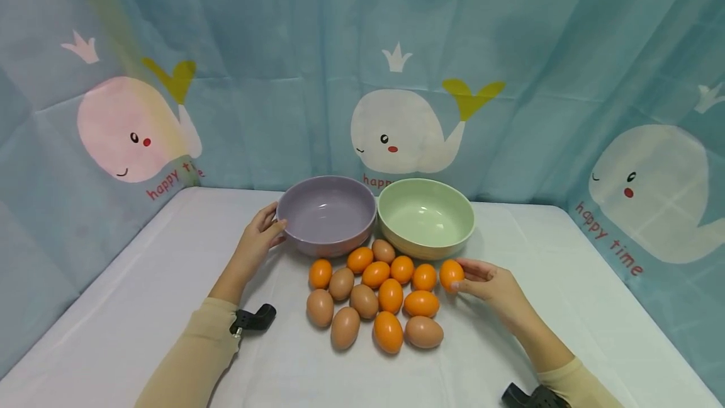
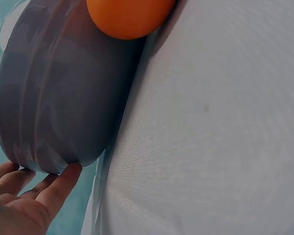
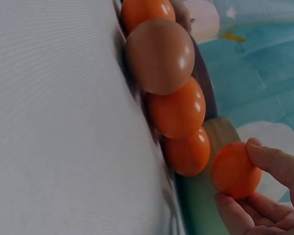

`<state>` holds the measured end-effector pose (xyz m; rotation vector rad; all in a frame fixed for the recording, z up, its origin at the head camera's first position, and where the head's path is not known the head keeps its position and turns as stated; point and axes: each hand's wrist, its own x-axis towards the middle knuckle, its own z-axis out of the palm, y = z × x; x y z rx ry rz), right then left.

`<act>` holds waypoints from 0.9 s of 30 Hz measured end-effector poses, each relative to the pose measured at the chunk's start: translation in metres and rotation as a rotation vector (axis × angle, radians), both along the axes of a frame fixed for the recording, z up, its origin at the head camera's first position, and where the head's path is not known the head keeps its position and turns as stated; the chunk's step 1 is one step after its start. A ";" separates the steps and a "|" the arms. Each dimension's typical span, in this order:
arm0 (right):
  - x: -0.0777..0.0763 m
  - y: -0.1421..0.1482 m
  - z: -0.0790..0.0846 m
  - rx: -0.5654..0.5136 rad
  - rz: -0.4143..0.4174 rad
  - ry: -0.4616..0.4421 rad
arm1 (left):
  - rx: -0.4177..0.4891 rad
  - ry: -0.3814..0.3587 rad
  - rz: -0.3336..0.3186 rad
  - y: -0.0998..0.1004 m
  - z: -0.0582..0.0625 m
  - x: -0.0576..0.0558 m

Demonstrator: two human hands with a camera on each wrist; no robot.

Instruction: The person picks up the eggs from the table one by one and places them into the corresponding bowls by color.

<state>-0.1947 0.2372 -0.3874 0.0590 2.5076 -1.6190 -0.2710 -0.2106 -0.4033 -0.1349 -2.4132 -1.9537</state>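
At the purple bowl's (image 1: 326, 247) left side, my left hand (image 1: 255, 238) grips the wall. In the left wrist view its fingertips (image 2: 71, 169) press the outside of the bowl. My right hand (image 1: 493, 285) pinches an orange egg (image 1: 451, 276) between thumb and fingers, in front of the green bowl (image 1: 425, 249). The right wrist view shows this orange egg (image 3: 235, 169) apart from the others. Several orange eggs (image 1: 391, 296) and several brown eggs (image 1: 345, 327) lie mixed together on the table in front of both bowls.
A white cloth (image 1: 272, 370) covers the table. Behind it and at both sides hangs a blue curtain (image 1: 272, 124) printed with whales. The two bowls stand side by side near the table's back edge, with the loose eggs close in front.
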 end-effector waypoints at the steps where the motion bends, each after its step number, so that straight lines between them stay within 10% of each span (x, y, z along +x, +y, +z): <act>1: 0.000 0.000 0.002 -0.002 -0.001 0.003 | 0.000 0.002 0.000 -0.001 0.000 0.000; 27: -0.035 -0.018 0.057 -0.012 0.085 0.060 | 0.018 0.008 -0.028 -0.001 0.001 0.004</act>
